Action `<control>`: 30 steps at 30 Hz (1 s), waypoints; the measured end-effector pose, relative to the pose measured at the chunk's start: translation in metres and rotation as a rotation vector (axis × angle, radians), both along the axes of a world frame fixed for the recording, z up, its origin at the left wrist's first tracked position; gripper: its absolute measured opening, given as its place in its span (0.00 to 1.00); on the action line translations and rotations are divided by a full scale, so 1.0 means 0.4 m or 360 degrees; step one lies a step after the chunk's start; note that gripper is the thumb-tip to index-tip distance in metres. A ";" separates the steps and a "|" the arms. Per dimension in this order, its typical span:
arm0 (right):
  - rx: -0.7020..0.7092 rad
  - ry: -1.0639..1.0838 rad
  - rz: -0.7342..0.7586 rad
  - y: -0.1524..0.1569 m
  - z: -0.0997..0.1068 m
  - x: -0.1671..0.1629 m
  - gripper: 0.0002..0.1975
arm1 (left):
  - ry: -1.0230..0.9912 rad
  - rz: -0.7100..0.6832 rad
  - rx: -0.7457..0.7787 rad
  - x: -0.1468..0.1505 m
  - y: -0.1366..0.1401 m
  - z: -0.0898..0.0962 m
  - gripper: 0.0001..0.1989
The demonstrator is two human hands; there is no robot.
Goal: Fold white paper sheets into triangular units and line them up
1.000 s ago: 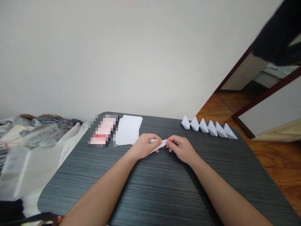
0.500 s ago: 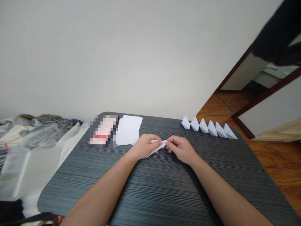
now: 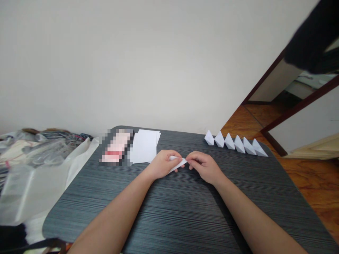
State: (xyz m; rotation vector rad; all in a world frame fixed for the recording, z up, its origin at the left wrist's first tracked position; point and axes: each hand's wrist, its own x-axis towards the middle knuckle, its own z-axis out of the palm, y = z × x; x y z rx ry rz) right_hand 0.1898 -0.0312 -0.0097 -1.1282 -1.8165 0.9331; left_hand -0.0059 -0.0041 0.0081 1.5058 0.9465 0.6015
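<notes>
Over the middle of the dark table, a small piece of folded white paper is held between my two hands. My left hand is closed on it, the thumb lying along its upper side. At its right tip, the thumb and fingers of my right hand pinch the corner. Part of the paper is hidden behind the left thumb and fingers. A stack of white paper sheets lies just beyond my left hand. Several folded paper boats stand in a row at the far right.
A blurred-out pinkish item lies left of the sheets on the dark wood-grain table. The wall rises directly behind the far edge. Clothes and plastic bags are heaped to the left, and wooden floor shows to the right.
The folded paper has turned slightly in my hands, and less of its lower end shows below my left hand. My right fingers have shifted a little left at its tip.
</notes>
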 end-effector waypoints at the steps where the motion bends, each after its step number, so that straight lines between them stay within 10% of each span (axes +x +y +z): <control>1: 0.0025 -0.0005 0.0003 0.001 0.000 0.001 0.08 | -0.0002 -0.0004 -0.0006 0.000 0.000 0.000 0.13; 30: -0.0040 -0.0058 -0.0016 -0.008 -0.002 -0.003 0.08 | -0.0003 0.0055 0.0038 0.005 0.001 -0.011 0.13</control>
